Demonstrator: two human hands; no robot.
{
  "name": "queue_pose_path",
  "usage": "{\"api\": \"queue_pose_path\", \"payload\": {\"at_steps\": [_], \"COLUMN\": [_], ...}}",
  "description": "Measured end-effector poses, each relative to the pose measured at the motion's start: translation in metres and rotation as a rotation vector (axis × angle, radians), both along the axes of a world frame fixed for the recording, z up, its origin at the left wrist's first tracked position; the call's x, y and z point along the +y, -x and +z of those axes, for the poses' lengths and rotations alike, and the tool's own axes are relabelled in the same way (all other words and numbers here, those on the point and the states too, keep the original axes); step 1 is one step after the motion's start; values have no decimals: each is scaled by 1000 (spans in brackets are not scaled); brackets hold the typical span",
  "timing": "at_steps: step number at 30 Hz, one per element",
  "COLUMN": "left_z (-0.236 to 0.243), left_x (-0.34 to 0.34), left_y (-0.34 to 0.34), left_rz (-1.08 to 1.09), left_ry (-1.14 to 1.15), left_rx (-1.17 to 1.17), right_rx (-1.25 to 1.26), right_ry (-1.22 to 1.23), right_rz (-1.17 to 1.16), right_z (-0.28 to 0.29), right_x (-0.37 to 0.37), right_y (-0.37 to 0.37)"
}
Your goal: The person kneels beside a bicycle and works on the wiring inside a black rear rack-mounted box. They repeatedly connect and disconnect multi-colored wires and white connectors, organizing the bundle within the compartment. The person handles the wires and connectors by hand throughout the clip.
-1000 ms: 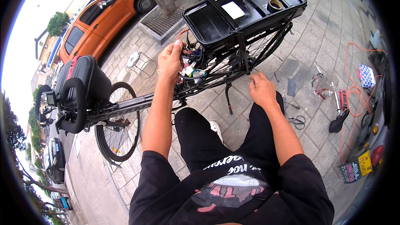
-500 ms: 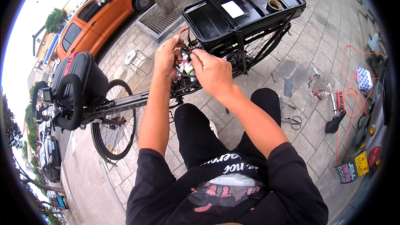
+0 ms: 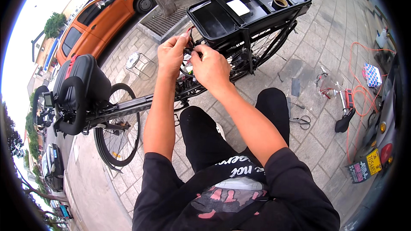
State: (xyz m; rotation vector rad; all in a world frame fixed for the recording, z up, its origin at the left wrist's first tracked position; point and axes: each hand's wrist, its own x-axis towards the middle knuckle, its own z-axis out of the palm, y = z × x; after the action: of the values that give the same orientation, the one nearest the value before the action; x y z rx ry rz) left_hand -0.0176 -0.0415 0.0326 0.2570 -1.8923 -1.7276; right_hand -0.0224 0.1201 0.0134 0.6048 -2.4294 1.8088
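An electric-looking bicycle (image 3: pixel 128 104) with a black frame stands across in front of me. Its handlebar end is on the left and its black rear rack (image 3: pixel 244 25) on the right. Over the exposed wiring (image 3: pixel 186 69) between frame and rack, both my hands work close together. My left hand (image 3: pixel 171 55) is closed in a pinch on a dark wire. Beside it, my right hand (image 3: pixel 210 66) also pinches at the dark wire, its fingertips almost meeting the left ones. A red wire (image 3: pixel 190 30) rises just behind them. My fingers hide the exact spot being held.
On the rack lie a tape roll (image 3: pixel 280 2) and a white rectangular piece (image 3: pixel 238 7). Scissors (image 3: pixel 301 122), a bicycle saddle (image 3: pixel 345 120) and an orange hose (image 3: pixel 352 70) lie on the paving at right. A wire-legged stool (image 3: pixel 133 60) stands behind the bicycle. A parked scooter (image 3: pixel 387 124) borders the right.
My hands have shifted slightly up and to the left, with the fingertips drawn closer together. The white connectors beneath them show less now. The view has tilted a little.
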Motion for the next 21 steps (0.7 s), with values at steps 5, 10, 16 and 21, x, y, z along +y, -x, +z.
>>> {"api": "queue_pose_path", "payload": {"at_steps": [5,10,16,21], "left_z": [-1,-2,-2,-1], "left_x": [-5,0,-2,-4], "left_y": [-3,4,4,6], "left_rz": [-6,80,87,79], "left_ry": [56,88,22,-13], "left_rx": [-6,14,-17,-35], "right_rx": [-92,-116,-65,-57], "right_ry": [4,30,16,38], "right_rz": [-7,-35,-44,-35], "right_z": [-1,-4,-7,-7], "right_x": [-8,-19,-24,-22], "right_y": [-1,0,3,7]}}
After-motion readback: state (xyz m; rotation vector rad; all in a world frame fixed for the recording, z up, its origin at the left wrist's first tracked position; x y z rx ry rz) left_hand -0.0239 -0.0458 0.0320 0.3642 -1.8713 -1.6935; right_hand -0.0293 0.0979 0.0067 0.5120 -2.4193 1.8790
